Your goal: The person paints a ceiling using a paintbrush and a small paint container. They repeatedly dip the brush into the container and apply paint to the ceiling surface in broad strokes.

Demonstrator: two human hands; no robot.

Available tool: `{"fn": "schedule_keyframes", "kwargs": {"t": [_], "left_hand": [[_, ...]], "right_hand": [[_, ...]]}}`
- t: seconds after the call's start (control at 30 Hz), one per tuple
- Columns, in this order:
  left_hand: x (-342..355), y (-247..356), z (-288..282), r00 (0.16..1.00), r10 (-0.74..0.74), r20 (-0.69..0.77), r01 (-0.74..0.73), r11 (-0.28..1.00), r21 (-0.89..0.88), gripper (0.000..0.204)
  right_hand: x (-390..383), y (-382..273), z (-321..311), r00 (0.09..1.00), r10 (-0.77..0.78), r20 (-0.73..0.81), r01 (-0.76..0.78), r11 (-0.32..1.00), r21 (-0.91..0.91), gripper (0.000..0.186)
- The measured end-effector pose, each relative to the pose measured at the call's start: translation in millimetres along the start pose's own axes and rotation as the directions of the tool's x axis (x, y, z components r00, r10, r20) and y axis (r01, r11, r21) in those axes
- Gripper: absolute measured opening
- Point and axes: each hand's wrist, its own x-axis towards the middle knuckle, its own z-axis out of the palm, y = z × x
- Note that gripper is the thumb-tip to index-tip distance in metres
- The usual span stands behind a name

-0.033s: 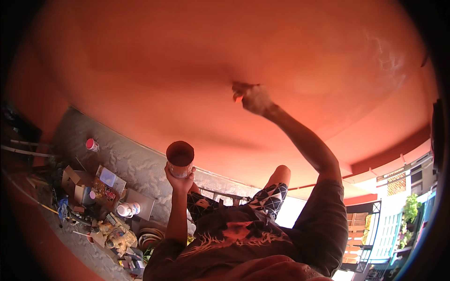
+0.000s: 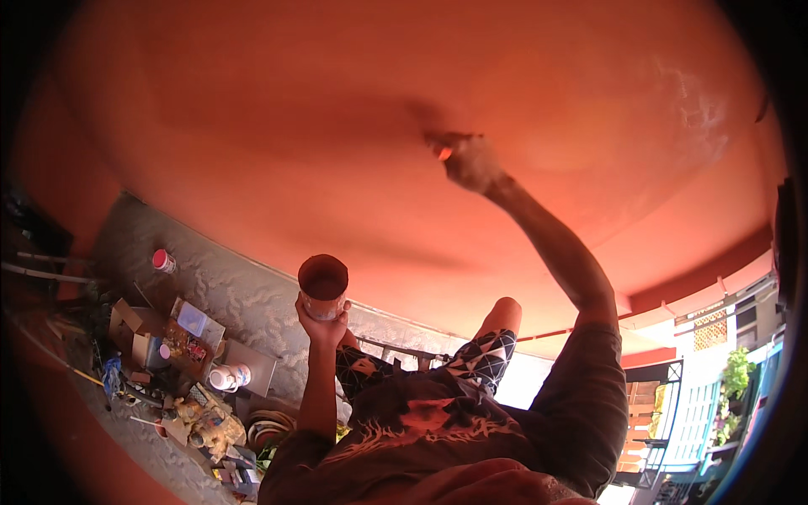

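Note:
My left hand (image 2: 323,325) is wrapped round the lower part of a paint can (image 2: 323,305) and keeps it upright in front of my lap. The can's open mouth is dark inside, so its contents cannot be made out. Higher up, my right hand (image 2: 473,163) is closed on what looks like a paintbrush (image 2: 434,143), held against or close to the orange-red wall (image 2: 252,109). Motion smears the brush and fingers, and whether the bristles touch the wall is unclear. A shadow falls on the wall beside the brush.
Down on the floor at left lie a small red-topped tub (image 2: 163,261), a white bucket (image 2: 229,376), an open cardboard box (image 2: 128,325) and assorted clutter. Part of a metal frame (image 2: 396,350) shows between my legs. Railings and plants (image 2: 737,374) stand at far right.
My right hand has shifted slightly right and up along the wall with the paintbrush in it. The left hand and the can stay where they were.

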Motion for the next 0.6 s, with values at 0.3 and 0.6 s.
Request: {"fn": "schedule_keyframes", "kwargs": {"t": [0.3,0.6], "left_hand": [[13.5,2.8,-23.0,0.995,-0.043,0.087,0.052,0.993,-0.103,0.063],[19.8,-1.7,-10.7,0.999,-0.044,0.005,0.044,0.996,-0.082,0.053]], "right_hand": [[51.3,6.3,-158.0,0.694,-0.219,-0.685,-0.083,0.921,-0.379,0.024],[-46.7,-7.6,-50.3,0.99,-0.084,0.113,0.074,0.993,0.088,0.017]]}}
